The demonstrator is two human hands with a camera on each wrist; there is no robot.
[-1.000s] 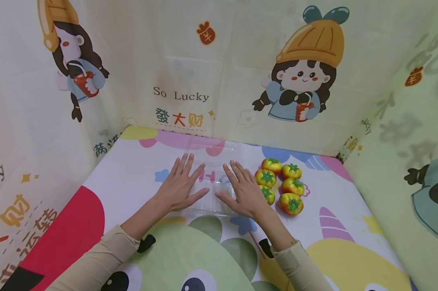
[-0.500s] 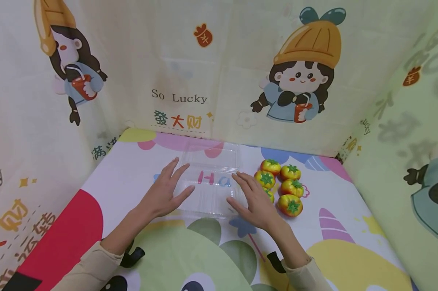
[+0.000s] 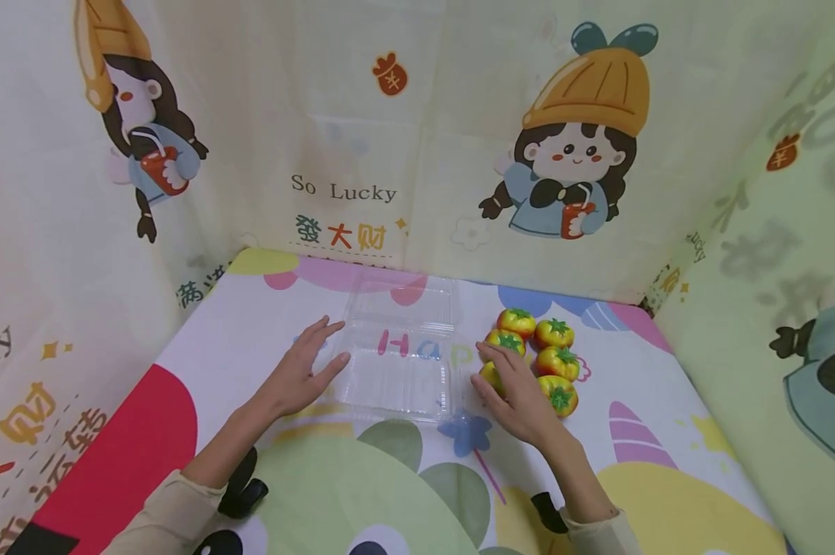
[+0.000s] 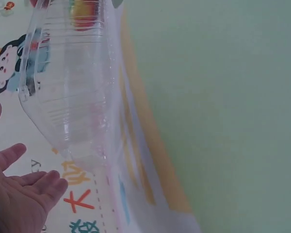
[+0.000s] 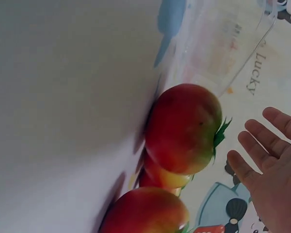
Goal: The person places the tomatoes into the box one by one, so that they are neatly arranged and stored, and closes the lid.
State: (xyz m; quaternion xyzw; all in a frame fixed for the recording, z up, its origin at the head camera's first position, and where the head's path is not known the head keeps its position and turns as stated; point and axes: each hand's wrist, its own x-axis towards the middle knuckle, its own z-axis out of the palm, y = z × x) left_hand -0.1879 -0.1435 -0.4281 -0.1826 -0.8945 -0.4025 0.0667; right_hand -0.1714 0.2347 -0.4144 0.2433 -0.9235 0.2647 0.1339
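Note:
A clear plastic clamshell box lies on the table with its lid folded back toward the wall. Just left of the box, my left hand hovers with fingers loosely extended, holding nothing; the left wrist view shows the box's side close to that hand. To the right are several red-and-yellow tomatoes with green leafy tops, in two rows. My right hand is over the near end of the left row and partly hides it. In the right wrist view its fingers are spread beside a tomato, gripping nothing.
A printed cloth with cartoon figures covers the table. Behind it hangs a cream curtain, with similar curtains at left and right. Black straps show at both wrists.
Both hands, at first spread flat over the clear box, have moved apart. The left has drawn back to the left; the right has moved right, to the tomatoes. The box stays in place.

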